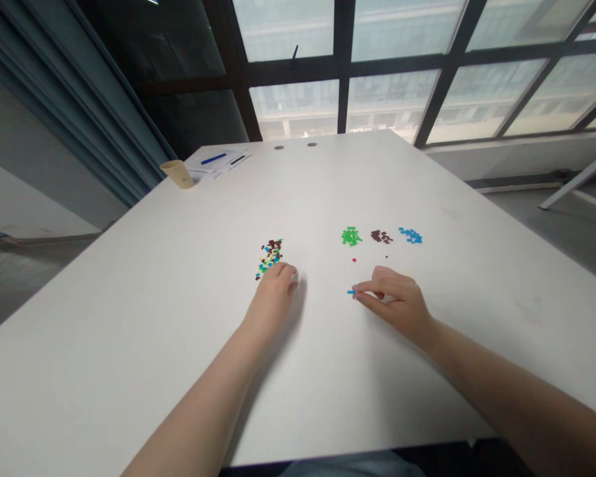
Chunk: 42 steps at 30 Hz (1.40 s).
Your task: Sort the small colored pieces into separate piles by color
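Note:
Between the thumb and forefinger of my right hand (400, 298) is a small flat blue piece (350, 292), pinched just above or at the table surface. My left hand (278, 285) lies at the near edge of a mixed pile of small pieces (271, 255) in brown, blue, yellow and green. Its fingers are curled, and what they hold, if anything, is hidden. Beyond my right hand lie a green pile (351, 236), a brown pile (381, 236) and a blue pile (411, 236). A single red piece (354, 260) and a tiny dark piece (386, 256) lie nearer to me.
The white table (308, 199) reaches to the windows. At its far left stand a tan paper cup (177, 174) and papers (203, 165) with a blue pen (213, 159) on them. Two round grommets (312, 144) sit near the far edge.

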{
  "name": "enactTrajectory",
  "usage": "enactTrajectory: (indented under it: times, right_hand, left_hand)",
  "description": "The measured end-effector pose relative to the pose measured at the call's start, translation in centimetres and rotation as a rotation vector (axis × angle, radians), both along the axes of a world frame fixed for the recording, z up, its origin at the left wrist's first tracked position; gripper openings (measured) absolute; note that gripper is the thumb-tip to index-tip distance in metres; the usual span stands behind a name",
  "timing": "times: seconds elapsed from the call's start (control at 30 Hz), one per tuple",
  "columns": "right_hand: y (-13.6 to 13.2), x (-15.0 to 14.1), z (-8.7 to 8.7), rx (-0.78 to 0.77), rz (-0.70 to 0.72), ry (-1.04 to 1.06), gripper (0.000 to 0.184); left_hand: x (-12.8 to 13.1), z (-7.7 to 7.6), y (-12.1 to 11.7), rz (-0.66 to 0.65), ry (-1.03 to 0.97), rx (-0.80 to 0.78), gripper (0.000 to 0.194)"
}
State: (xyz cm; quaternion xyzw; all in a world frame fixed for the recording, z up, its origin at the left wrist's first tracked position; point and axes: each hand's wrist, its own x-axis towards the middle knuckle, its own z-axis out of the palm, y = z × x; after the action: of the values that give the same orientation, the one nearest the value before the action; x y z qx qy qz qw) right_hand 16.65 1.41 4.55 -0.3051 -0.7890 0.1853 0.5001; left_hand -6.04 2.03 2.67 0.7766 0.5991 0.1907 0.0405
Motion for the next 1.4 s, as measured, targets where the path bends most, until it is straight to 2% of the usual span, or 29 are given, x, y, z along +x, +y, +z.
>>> enactTrajectory:
  times: [0.07, 0.13, 0.23, 0.3, 0.37, 0.4, 0.5, 0.83, 0.97, 1.1, 1.23, 1.4]
  right_hand:
    - [1.1, 0.8, -0.2, -0.014, -0.047, -0.028, 0.009]
    - [2.9, 2.7, -0.5, -0.028, -0.197, -0.059, 0.013]
    - [6.5, 8.0, -1.5, -0.087, -0.632, -0.041, 0.021]
    - [8.6, 11.8, -2.5, -0.197, -0.867, -0.054, 0.026]
    - [9.9, 14.8, -3.5, -0.357, -0.991, -0.143, 0.028]
    - [10.2, 15.7, -4.0, -0.43, -1.011, -0.198, 0.029]
    - [10.6, 16.6, -5.1, -0.552, -0.993, -0.313, 0.028]
    - [11.2, 15.1, -6.2, -0.564, -1.066, -0.398, 0.029]
    - [11.0, 14.9, -5.8, -0.564, -1.021, -0.418, 0.033]
    - [10.1, 13.9, -4.2, -0.515, -1.005, -0.385, 0.043]
    - [8.3, 10.7, -2.4, -0.438, -0.832, -0.357, 0.04]
    - [5.3, 5.6, -1.5, -0.315, -0.461, -0.395, 0.031]
  left_hand:
    - [-0.9, -0.1, 0.5, 0.131, 0.126, -0.075, 0.021]
    - [-1.9, -0.1, 0.8, 0.237, 0.225, -0.134, 0.026]
    - [-3.6, 0.1, 1.4, 0.345, 0.28, -0.184, 0.03]
    - [-4.7, 0.2, 1.8, 0.394, 0.289, -0.195, 0.031]
    - [-5.6, 0.1, 2.1, 0.436, 0.293, -0.213, 0.031]
    - [-6.0, 0.0, 2.2, 0.45, 0.293, -0.227, 0.031]
    - [-6.4, -0.6, 2.4, 0.47, 0.286, -0.266, 0.032]
    - [-6.2, -1.4, 2.7, 0.486, 0.245, -0.333, 0.031]
    - [-6.3, -1.5, 2.8, 0.474, 0.213, -0.337, 0.03]
    - [-6.5, -1.3, 3.0, 0.47, 0.17, -0.341, 0.027]
    - [-6.6, -1.0, 3.2, 0.46, 0.148, -0.342, 0.022]
    - [-6.6, -0.7, 3.2, 0.425, 0.108, -0.32, 0.025]
